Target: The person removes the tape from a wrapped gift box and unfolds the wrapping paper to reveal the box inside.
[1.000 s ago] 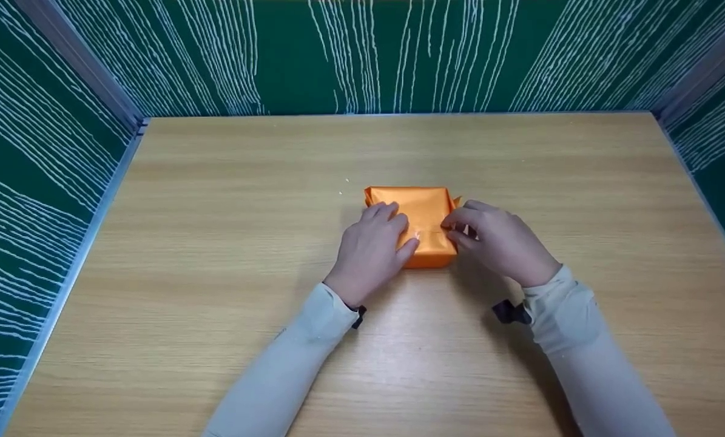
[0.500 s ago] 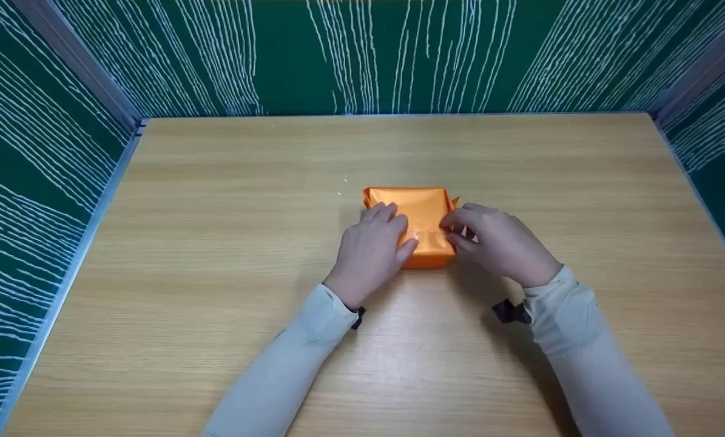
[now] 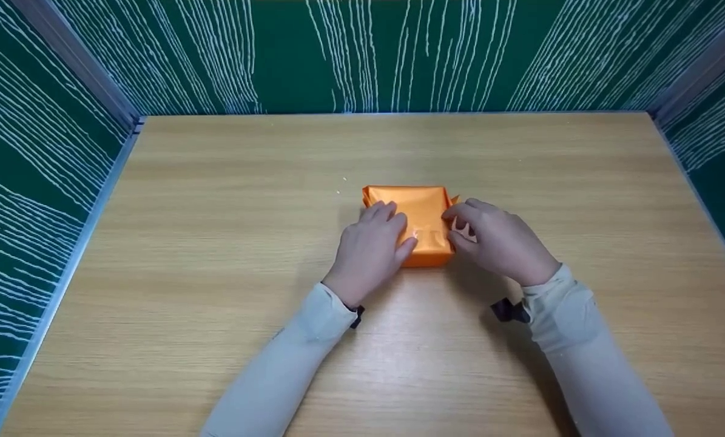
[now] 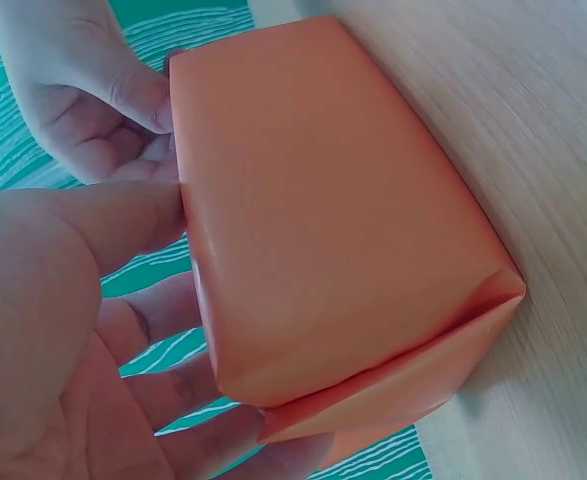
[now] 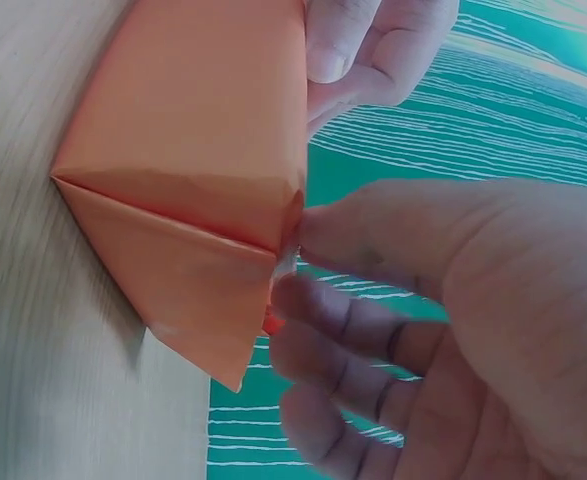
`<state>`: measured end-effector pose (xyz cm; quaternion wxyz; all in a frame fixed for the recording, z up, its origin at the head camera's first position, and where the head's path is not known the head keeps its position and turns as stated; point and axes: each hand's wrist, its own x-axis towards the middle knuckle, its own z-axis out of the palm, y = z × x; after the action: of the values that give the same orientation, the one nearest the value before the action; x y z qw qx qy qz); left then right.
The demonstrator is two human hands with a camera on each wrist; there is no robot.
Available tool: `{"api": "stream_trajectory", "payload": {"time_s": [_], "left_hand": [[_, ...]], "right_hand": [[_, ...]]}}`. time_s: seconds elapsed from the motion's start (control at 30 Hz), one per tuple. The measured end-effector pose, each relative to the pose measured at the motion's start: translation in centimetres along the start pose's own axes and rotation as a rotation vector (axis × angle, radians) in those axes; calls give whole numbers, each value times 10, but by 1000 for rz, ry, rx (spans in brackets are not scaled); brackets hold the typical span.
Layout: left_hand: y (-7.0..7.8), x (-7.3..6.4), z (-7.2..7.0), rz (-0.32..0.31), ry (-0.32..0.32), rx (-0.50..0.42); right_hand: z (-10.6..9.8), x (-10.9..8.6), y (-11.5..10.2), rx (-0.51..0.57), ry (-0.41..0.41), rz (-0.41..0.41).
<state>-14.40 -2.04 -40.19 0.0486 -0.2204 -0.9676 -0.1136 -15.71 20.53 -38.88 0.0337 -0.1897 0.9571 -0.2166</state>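
Note:
A small box-shaped package point(image 3: 420, 206) wrapped in glossy orange paper stands on the wooden table. The left hand point(image 3: 371, 246) rests on its top left part with extended fingers, the thumb near the front edge. At the right edge is the right hand point(image 3: 489, 237), bent fingers and thumb apart at their tips. In the right wrist view its thumb point(image 5: 373, 235) touches the package's edge, and a shiny clear bit, perhaps tape, shows beside the index fingertip. A folded paper flap point(image 5: 173, 280) sticks out at this end. Another folded flap point(image 4: 403, 380) shows in the left wrist view.
The wooden table point(image 3: 229, 182) spreads around the package. Tiny white specks lie behind it to the left. Green panels point(image 3: 289, 60) with white streaks border the table at the back and both sides.
The right index finger has shifted slightly away from the thumb, widening the gap between them. The left hand and the package stay nearly where they were.

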Motion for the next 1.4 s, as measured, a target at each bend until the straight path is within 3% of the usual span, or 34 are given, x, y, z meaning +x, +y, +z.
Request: {"api": "stream_trajectory", "payload": {"time_s": [0.23, 0.67, 0.97, 1.17, 1.4], "left_hand": [[0, -1, 1, 0, -4, -6], [0, -1, 0, 5, -6, -10], [0, -1, 0, -11, -56, -7], [0, -1, -1, -18, -67, -23], [0, 0, 0, 3, -29, -19]], "right_hand": [[-1, -1, -1, 75, -14, 105], [1, 1, 3, 60, -18, 86], [13, 3, -4, 110, 74, 186], [17, 4, -6, 98, 131, 159], [16, 3, -9, 85, 190, 122]]}}
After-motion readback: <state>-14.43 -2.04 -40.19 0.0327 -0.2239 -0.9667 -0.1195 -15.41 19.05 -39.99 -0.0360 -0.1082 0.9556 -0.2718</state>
